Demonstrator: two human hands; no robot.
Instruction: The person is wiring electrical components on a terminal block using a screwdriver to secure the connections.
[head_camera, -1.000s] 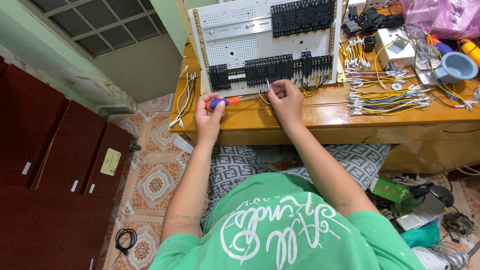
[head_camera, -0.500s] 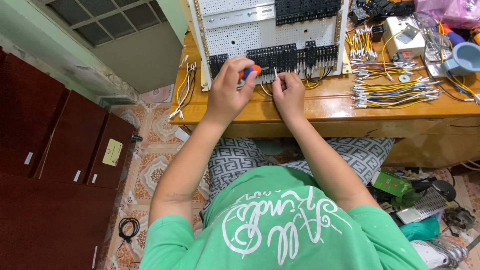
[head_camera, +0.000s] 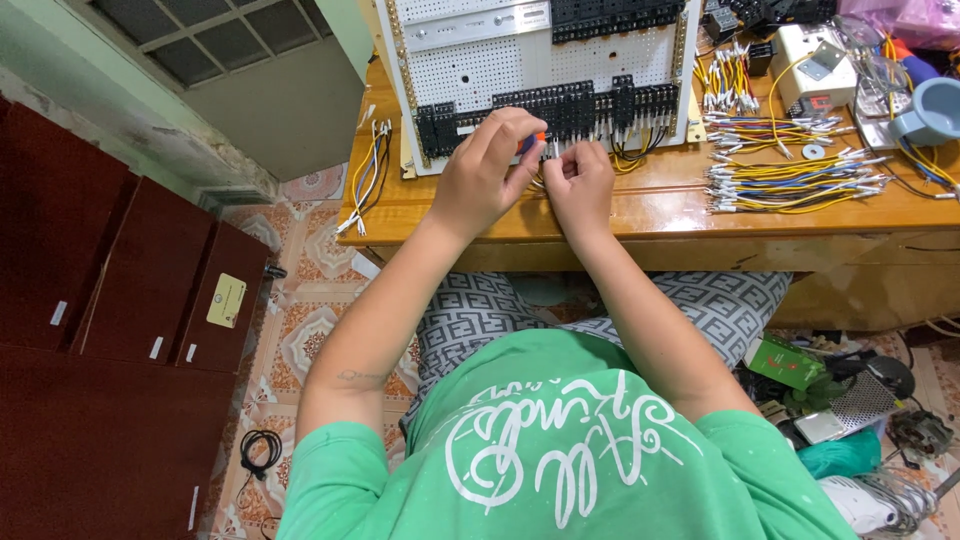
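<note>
Head view. Loose wires hang over the counter edge at left. The left hand grips a screwdriver at the terminal row of the white perforated panel. The right hand is clenched, pinching a wire just beside it. A wire bundle lies at right.

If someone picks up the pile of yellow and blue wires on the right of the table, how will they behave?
The wires are thin and slightly curved, so they would probably droop and bend, not stay stiff. They lie loose, with no tie that I can see, so a handful would likely spread and some slip out. They look light; a push would probably slide them across the smooth wooden table.
</note>
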